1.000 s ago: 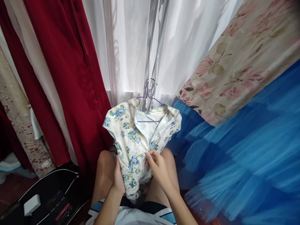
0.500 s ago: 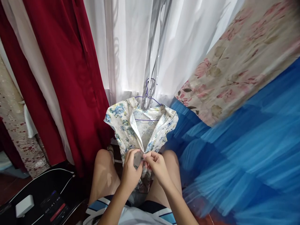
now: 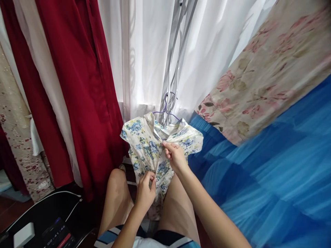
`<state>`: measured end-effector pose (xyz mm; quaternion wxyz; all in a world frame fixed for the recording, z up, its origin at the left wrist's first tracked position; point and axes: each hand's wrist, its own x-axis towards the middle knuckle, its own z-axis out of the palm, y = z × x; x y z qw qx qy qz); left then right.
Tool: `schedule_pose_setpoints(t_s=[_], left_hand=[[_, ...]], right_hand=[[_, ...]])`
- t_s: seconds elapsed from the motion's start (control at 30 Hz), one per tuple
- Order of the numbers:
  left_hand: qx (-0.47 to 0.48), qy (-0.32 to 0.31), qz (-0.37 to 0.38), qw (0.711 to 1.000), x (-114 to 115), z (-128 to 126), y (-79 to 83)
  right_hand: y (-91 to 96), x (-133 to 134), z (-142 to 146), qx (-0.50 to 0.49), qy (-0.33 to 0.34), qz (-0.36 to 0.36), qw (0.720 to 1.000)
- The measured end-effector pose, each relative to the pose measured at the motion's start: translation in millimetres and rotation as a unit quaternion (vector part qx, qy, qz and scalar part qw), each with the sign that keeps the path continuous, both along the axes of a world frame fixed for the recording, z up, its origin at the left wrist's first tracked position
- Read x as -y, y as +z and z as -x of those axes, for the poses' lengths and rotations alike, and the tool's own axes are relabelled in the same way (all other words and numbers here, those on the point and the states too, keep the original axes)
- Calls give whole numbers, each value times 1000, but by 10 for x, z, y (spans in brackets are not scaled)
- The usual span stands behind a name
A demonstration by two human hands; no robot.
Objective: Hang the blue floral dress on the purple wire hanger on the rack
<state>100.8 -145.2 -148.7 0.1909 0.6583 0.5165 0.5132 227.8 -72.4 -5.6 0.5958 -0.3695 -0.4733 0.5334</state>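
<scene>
A white dress with blue flowers hangs on a purple hanger between my knees, its zipped opening towards me. My right hand pinches the zipper pull just below the neckline; the pull itself is hidden by my fingertips. Above that point the collar edges stand apart, and below it they meet in a closed seam. Lower down, my left hand grips the dress fabric beside the seam, thumb and fingers pressed together. Between my thighs the lower part of the dress is partly hidden.
Red garments hang at left, with a white curtain behind. To the right are a floral cloth and blue tulle. At lower left, a black surface holds a phone, a white block and cables.
My right hand has moved up from beside my left hand to near the neckline, and the open front has closed beneath it. My left hand still holds the dress lower down.
</scene>
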Motion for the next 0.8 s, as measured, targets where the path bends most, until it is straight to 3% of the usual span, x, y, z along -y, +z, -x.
schedule_pose_setpoints(t_s=[0.2, 0.3, 0.37, 0.47, 0.57, 0.67, 0.73, 0.8], left_hand=[[9, -11, 16, 1000, -32, -9, -204], [38, -29, 32, 998, -22, -55, -257], [58, -45, 34, 997, -59, -58, -172], [93, -58, -9, 994, -221, -1, 263], [88, -58, -106, 989, -498, 89, 986], [38, -103, -173, 979, -809, 134, 1647], [-16, -122, -194, 973, -962, 122, 1908], [-49, -125, -210, 968, -1037, 85, 2019]], right_hand=[[587, -458, 43, -24, -46, -57, 997], [653, -474, 38, -4, -41, -77, 996], [624, -416, 18, 18, -29, -87, 996], [563, -290, -29, 49, -44, -120, 991], [545, -177, -69, 74, -45, -145, 986], [566, -112, -88, 100, -33, -162, 981], [579, -112, -99, 112, -25, -173, 978], [570, -154, -108, 115, -21, -187, 975]])
